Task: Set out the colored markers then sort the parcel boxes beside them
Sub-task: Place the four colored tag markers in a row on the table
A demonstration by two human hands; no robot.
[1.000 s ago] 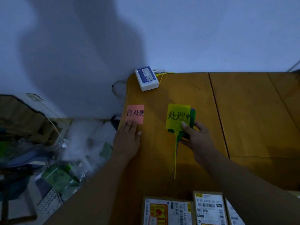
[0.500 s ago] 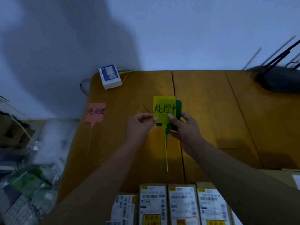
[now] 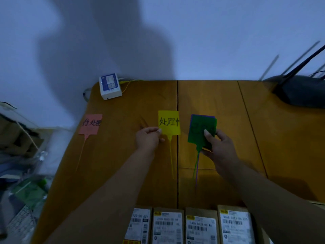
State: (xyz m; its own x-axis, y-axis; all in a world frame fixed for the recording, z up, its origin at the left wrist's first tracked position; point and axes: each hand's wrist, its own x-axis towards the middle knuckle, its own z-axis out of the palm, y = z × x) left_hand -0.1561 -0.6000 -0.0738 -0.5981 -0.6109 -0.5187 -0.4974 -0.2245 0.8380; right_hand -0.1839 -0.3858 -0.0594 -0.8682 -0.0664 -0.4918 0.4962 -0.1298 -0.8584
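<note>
Right hand (image 3: 219,148) and left hand (image 3: 147,140) reach over the wide brown surface (image 3: 219,103). Four boxes (image 3: 168,226) sit in a row at its near edge. The right hand holds a green marker (image 3: 200,129) with a purple marker (image 3: 202,115) behind it. The left hand pinches the corner of a yellow marker (image 3: 169,122) lying just beside. A pink marker (image 3: 90,124) lies far left.

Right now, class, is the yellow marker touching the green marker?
Apart. The head view shows a strip of bare table between the yellow marker and the green marker.
</note>
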